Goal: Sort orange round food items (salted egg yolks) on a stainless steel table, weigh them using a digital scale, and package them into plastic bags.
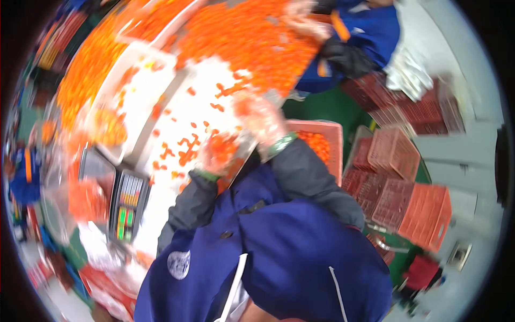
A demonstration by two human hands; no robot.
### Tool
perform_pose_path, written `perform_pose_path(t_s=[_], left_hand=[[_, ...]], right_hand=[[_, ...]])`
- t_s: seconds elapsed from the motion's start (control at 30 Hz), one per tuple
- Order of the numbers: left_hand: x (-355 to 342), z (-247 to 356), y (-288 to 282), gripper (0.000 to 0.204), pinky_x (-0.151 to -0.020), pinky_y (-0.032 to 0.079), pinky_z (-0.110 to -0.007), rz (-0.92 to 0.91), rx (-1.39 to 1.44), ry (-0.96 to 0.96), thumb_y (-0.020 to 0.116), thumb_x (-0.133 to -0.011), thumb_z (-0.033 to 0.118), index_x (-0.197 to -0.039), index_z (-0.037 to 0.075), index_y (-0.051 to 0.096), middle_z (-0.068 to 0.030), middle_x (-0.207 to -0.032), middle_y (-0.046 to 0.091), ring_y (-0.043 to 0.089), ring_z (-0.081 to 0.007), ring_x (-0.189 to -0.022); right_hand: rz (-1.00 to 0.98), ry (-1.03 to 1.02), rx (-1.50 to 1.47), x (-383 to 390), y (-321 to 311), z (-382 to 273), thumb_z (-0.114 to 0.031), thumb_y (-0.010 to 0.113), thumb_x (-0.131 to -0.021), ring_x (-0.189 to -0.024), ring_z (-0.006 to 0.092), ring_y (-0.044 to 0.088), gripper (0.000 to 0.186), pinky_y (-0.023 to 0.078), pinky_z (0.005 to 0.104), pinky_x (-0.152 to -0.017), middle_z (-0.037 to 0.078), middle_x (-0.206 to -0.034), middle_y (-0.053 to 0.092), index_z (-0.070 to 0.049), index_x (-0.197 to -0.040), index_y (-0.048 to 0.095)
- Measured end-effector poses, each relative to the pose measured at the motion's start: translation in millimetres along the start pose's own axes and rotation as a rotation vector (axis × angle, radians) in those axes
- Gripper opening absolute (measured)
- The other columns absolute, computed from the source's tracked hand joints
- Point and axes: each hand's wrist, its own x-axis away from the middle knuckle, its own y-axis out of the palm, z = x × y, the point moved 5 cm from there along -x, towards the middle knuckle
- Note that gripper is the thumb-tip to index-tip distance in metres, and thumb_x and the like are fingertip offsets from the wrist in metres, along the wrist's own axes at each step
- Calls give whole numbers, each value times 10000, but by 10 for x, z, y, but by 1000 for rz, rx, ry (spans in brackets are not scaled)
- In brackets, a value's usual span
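Observation:
Small orange-red cherry tomatoes [189, 153] lie scattered over the white tabletop [206, 80] before me, and a thick heap of them [241, 37] covers its far part. My left hand [212, 160], in a clear plastic glove, is cupped round several cherry tomatoes close to my body. Farther out, my right hand [264, 121], also gloved, reaches over the table at the near edge of the heap. Motion smears its fingers, and orange shows at their tips; whether it grips any fruit is unclear. Below my right forearm, a pink crate [337, 150] contains more cherry tomatoes.
A white tray [110, 80] with a few fruits stands left of the table's middle. Nearer is a scale with a keypad [129, 201], beside plastic bags [88, 198]. Stacked red crates [394, 153] stand on the right. Across the heap, a co-worker's gloved hands [306, 21] are at work.

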Motion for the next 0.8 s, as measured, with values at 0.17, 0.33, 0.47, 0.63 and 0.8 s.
perform_pose_path(t_s=[0.17, 0.33, 0.47, 0.63, 0.8], left_hand=[[283, 19, -112, 537, -666, 588, -378, 39, 154, 173, 563, -942, 569, -1062, 49, 620, -165, -1201, 585, 595, -317, -1039], [381, 67, -14, 601, -937, 505, -553, 256, 141, 266, 615, -905, 598, -1130, 44, 559, -175, -1178, 558, 563, -336, -1092], [343, 49, -29, 613, -949, 500, -574, 267, 173, 292, 622, -907, 585, -1167, 37, 534, -181, -1174, 555, 562, -336, -1098], [199, -4, -30, 610, -966, 484, -614, 337, 143, 226, 534, -952, 578, -1205, 24, 570, -173, -1247, 577, 584, -370, -1112], [-17, -104, -64, 646, -942, 512, -575, 150, 112, 87, 525, -956, 583, -1314, 46, 502, -197, -1320, 542, 574, -370, -1147]], right_hand=[[49, 241, -182, -56, -328, 169, -141, 526, -990, -1273, 293, 525, 342, 451, 396, -1045, 173, -1395, 525, 36, -1282, 536], [123, 201, -55, -68, -589, 243, -50, 518, -983, -1237, 320, 551, 287, 468, 406, -1056, 228, -1343, 540, 58, -1248, 538], [176, 236, 139, -68, -768, 269, -22, 517, -980, -1127, 297, 615, 250, 523, 375, -993, 210, -1224, 597, 65, -1211, 556], [223, 181, 148, -42, -655, 157, -33, 543, -979, -1036, 248, 641, 184, 550, 366, -933, 139, -1081, 647, 63, -1116, 618], [-9, 248, 488, 84, -143, 161, -54, 594, -955, -1037, 182, 625, 210, 508, 322, -923, 108, -1082, 667, 57, -1124, 647]])
